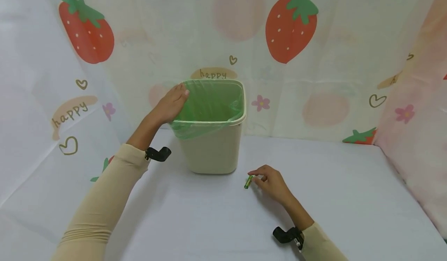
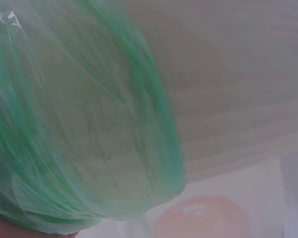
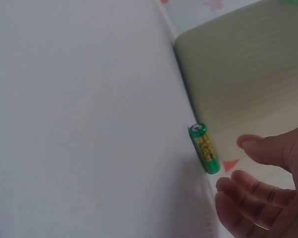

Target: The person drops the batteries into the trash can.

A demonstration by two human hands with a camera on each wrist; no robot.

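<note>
A cream trash can (image 1: 213, 152) stands upright, lined with a green plastic bag (image 1: 206, 101) folded over its rim. At the left of the rim, my left hand (image 1: 173, 102) holds the can's edge through the bag; in the left wrist view only a sliver of that hand shows below the bag (image 2: 89, 148). A green and gold battery (image 3: 204, 148) lies on the white cloth in front of the can. My right hand (image 1: 270, 183) is just beside it, thumb and fingers spread, with a small gap to the battery in the right wrist view.
White cloth (image 1: 335, 191) covers the surface. Behind it hangs a curtain (image 1: 188, 24) printed with strawberries, and a pink panel (image 1: 419, 144) borders the right side. Each wrist carries a small black camera (image 1: 158, 154).
</note>
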